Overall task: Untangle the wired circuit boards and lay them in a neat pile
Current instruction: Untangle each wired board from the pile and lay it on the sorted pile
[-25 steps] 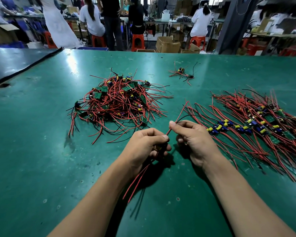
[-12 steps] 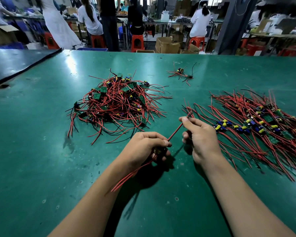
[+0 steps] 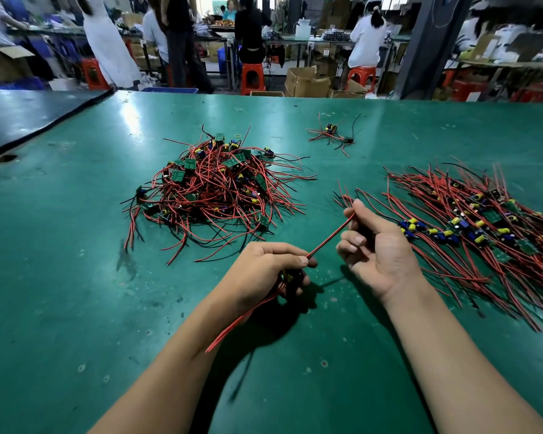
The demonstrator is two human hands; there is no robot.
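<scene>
- No text, label, brand, number or sign can be read anywhere.
- The green circuit boards [image 3: 189, 163] in the tangled heap are too small for any print on them to be made out.
- The cardboard boxes [image 3: 306, 81] on the floor beyond the tabletop [image 3: 60, 277] are too blurred to show any lettering.

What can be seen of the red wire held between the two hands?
The red wire is thin, with smooth plastic-looking insulation. It runs straight and taut from the left hand, which grips it in a fist, up to the right hand, which pinches its far end with the thumb. It hangs above the green table.
</scene>
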